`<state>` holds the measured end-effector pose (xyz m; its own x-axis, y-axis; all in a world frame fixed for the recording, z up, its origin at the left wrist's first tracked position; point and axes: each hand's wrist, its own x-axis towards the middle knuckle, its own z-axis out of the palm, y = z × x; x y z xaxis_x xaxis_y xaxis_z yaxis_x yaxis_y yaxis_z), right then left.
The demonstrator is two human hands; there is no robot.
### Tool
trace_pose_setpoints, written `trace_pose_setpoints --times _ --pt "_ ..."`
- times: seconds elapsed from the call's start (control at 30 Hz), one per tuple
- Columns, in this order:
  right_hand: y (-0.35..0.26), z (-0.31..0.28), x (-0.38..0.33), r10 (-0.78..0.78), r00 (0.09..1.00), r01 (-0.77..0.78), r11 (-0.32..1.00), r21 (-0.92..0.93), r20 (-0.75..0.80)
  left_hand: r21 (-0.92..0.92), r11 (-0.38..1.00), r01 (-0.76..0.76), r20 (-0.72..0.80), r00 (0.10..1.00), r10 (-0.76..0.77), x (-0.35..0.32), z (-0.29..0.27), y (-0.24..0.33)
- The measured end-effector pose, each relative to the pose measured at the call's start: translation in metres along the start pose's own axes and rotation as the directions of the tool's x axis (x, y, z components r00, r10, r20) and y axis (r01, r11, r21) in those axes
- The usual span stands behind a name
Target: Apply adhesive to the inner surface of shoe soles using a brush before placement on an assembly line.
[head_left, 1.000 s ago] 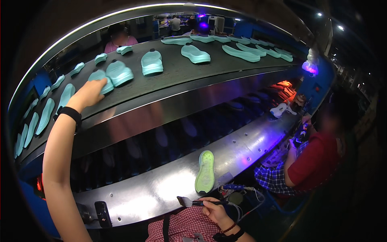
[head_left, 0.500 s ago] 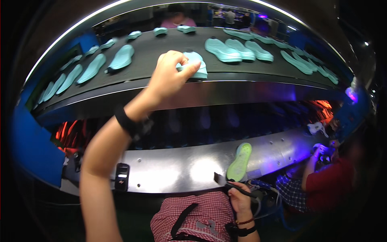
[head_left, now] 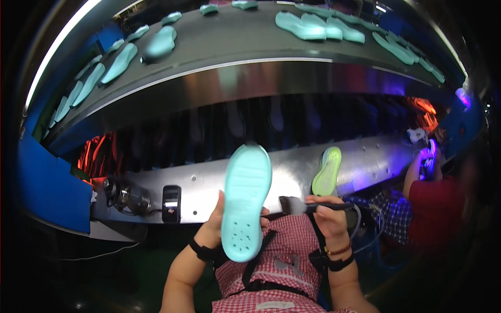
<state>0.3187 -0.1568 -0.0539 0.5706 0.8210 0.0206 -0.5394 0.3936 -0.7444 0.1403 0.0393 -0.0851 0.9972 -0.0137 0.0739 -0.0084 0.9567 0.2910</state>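
Note:
A turquoise shoe sole (head_left: 246, 182) stands lengthwise in front of me, its broad face with a cluster of small holes towards me. My left hand (head_left: 211, 225) grips it from behind and at its left edge; most of the fingers are hidden by the sole. To the right, my right hand (head_left: 332, 221) is closed around the dark handle of a flat brush (head_left: 294, 205), whose bristles point left, a short gap away from the sole. Just beyond that hand, a yellow-green sole (head_left: 327, 172) lies on the metal ledge (head_left: 209, 182).
Several turquoise soles (head_left: 300, 26) lie on the dark upper belt (head_left: 224, 39). On the ledge at left are a black rectangular device (head_left: 171, 203) and a clear jar (head_left: 130, 198). Orange glow shows at both ends of the lower opening. A co-worker in red (head_left: 438, 208) sits at right.
My left hand has come back from the upper belt towards my body, bringing a turquoise sole with it. The brush in my right hand has risen and moved slightly right. The view has tilted down.

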Motion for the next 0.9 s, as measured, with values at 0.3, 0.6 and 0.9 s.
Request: trace_pose_setpoints --times 0.3,0.6,0.9 --pt "0.069 0.006 0.030 0.276 0.950 -0.306 0.918 -0.251 -0.148 -0.150 0.961 -0.230 -0.339 0.926 0.168 -0.009 -0.021 -0.064" --pt "0.073 0.048 0.039 0.135 0.989 -0.135 0.732 -0.668 -0.052 0.159 0.922 -0.353 -0.627 0.685 0.371 0.005 -0.020 -0.083" --pt "0.020 0.044 0.007 0.564 0.708 0.075 0.538 -0.840 0.425 0.157 0.924 -0.348 -0.571 0.731 0.373 -0.023 -0.033 -0.045"
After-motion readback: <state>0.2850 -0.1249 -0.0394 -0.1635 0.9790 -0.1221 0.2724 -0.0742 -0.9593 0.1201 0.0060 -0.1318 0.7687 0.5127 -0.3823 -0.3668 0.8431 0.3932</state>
